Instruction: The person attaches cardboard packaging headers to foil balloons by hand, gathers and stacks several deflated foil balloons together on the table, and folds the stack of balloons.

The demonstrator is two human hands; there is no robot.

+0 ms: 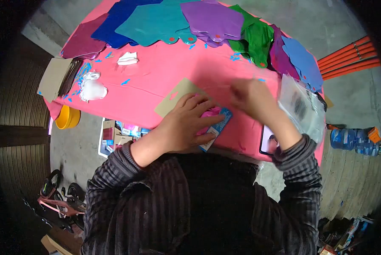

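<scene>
My left hand [188, 121] lies with spread fingers over a brown card [167, 105] with a hang hole and a pink piece [211, 111] near the table's front edge. A blue printed card [223, 121] shows beyond its fingertips, partly covered by them. My right hand [250, 97] is raised over the pink cloth to the right, blurred by motion; whether its curled fingers hold anything cannot be made out. Below it a phone [267, 142] lies at the front edge, partly hidden by the right sleeve.
Coloured balloon-like sheets [150, 25] line the back edge. A card stack [54, 78], white string [92, 90] and white scraps [128, 58] are at left, clear plastic bags [298, 104] at right. A box of packets [114, 136] and a yellow bucket [68, 117] stand below the left edge.
</scene>
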